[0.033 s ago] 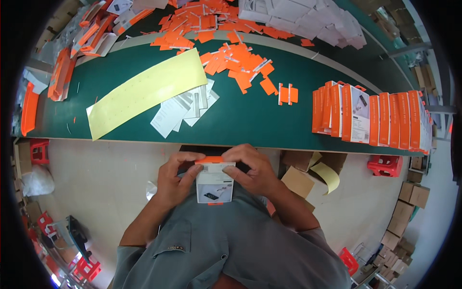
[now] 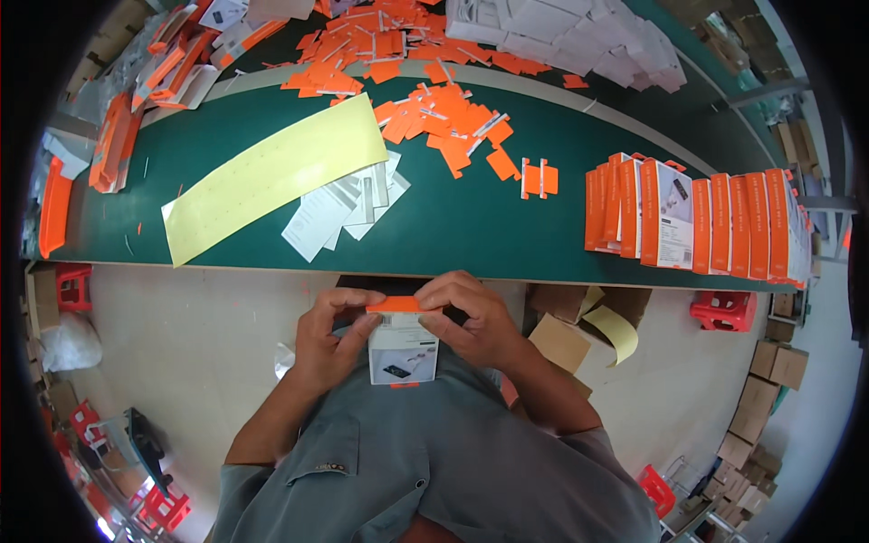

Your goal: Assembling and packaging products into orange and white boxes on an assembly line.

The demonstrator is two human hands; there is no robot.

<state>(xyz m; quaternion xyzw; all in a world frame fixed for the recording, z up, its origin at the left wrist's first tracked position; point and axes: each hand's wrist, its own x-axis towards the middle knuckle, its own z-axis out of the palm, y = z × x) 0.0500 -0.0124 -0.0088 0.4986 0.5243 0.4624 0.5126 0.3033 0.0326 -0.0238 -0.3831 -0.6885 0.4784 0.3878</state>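
Observation:
Just in front of my shirt, below the table's front edge, I hold a small white packaging box (image 2: 404,347) with a picture of a device on its face. An orange flap (image 2: 398,304) runs along its upper end, and a bit of orange shows at its lower end. My left hand (image 2: 333,335) grips the upper left corner between thumb and fingers. On the upper right corner, my right hand (image 2: 478,324) pinches in the same way, its fingers bent over the orange edge. The box's back and the fingertips behind it are hidden.
On the green table (image 2: 489,231) lie a yellow strip (image 2: 272,181), white leaflets (image 2: 317,222) and loose orange card pieces (image 2: 453,122). A row of orange-and-white boxes (image 2: 668,217) stands at the right. White boxes (image 2: 579,41) are heaped behind. Open cartons (image 2: 559,339) sit under the table.

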